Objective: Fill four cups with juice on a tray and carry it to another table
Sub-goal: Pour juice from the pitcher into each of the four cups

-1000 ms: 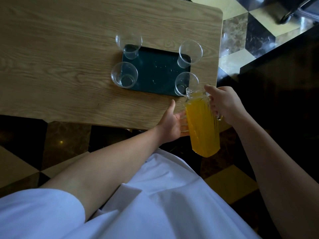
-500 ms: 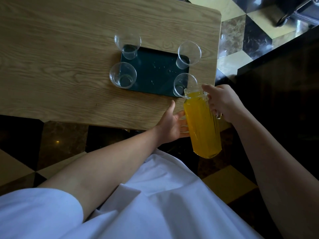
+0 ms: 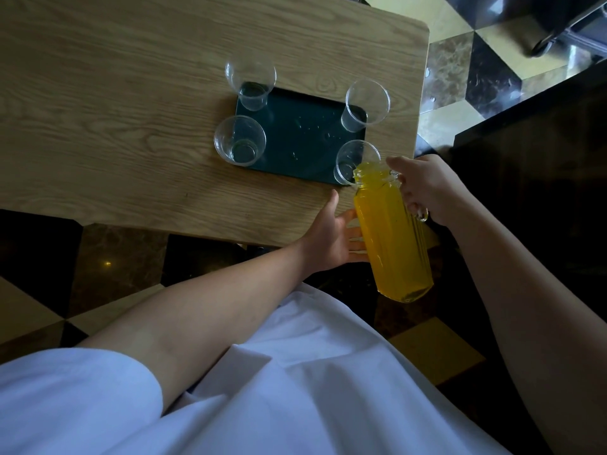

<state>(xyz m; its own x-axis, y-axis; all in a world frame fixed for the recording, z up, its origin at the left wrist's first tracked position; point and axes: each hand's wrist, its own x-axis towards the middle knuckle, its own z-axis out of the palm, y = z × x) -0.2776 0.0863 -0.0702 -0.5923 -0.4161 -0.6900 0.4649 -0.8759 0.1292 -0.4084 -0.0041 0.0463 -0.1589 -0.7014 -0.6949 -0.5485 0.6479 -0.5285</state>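
Note:
A dark green tray (image 3: pixel 305 139) lies on the wooden table (image 3: pixel 131 110) with a clear plastic cup at each corner, all without juice: far left (image 3: pixel 251 82), near left (image 3: pixel 239 141), far right (image 3: pixel 366 105), near right (image 3: pixel 351 160). A glass pitcher (image 3: pixel 391 234) full of orange juice is tilted, its mouth at the rim of the near right cup. My right hand (image 3: pixel 430 188) grips the pitcher's handle. My left hand (image 3: pixel 331 238) lies flat against the pitcher's left side, fingers spread, steadying it.
The table's near edge and its right corner are close to the pitcher. Below lies a checkered floor (image 3: pixel 460 70) of dark and yellow tiles. A dark counter (image 3: pixel 542 159) stands to the right. My white garment (image 3: pixel 262 389) fills the bottom of the view.
The pitcher's mouth has crept slightly closer to the near right cup's rim, with both hands still on it. The cups and tray have not moved.

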